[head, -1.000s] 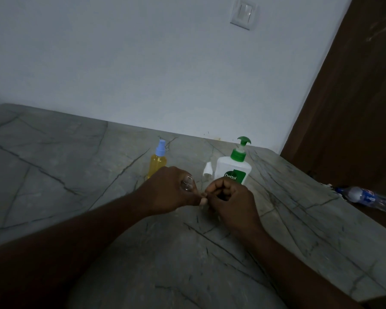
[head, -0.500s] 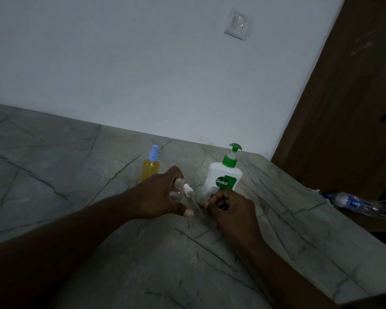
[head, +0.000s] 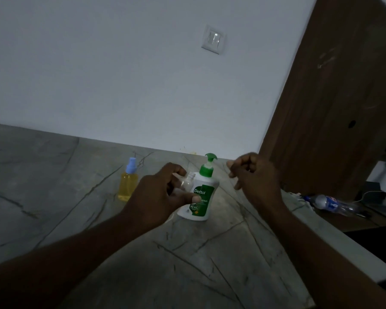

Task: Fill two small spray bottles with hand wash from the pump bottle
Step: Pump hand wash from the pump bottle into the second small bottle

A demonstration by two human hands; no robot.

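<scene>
My left hand [head: 163, 195] grips a small clear spray bottle [head: 186, 182] whose neck is open, held just above the table in front of the pump bottle. The white pump bottle [head: 202, 197] with a green pump and label stands upright right behind it. My right hand [head: 254, 177] is raised to the right of the pump with its fingers curled; the spray head pulled off the clear bottle is hidden inside them. A second small spray bottle [head: 127, 182], filled with yellow liquid and capped in blue, stands upright to the left.
The grey marbled table [head: 210, 253] meets a white wall at the back, and its edge [head: 343, 241] runs down the right. Beyond that edge a plastic water bottle [head: 330, 205] lies on a lower surface, near a brown door [head: 343, 97].
The spray head came out of the clear bottle, and my right hand moved up and to the right with it. My left hand lifted the open bottle towards the pump bottle.
</scene>
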